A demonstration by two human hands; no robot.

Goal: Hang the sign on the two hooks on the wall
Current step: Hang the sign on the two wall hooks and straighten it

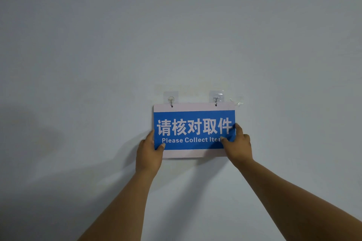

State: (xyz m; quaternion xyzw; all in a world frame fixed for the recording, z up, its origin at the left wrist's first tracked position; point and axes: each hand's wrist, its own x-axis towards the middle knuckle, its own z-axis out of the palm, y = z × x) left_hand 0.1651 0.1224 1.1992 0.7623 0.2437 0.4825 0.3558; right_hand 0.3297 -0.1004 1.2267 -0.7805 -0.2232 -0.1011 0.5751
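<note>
Grip, left hand [149, 149]: thumb over front, clamped on sign's lower left edge. Grip, right hand [238, 144]: thumb and fingers clamped on lower right edge. Sign [193, 123]: blue, white-bordered, flat to wall, both top holes apparently seated on left hook [171, 100] and right hook [216, 99]. Advice: ease the weight down evenly, confirm both holes caught, then release. Wall [176, 25]: plain, pale, bare; spare clear hook [237, 100] just right.
</note>
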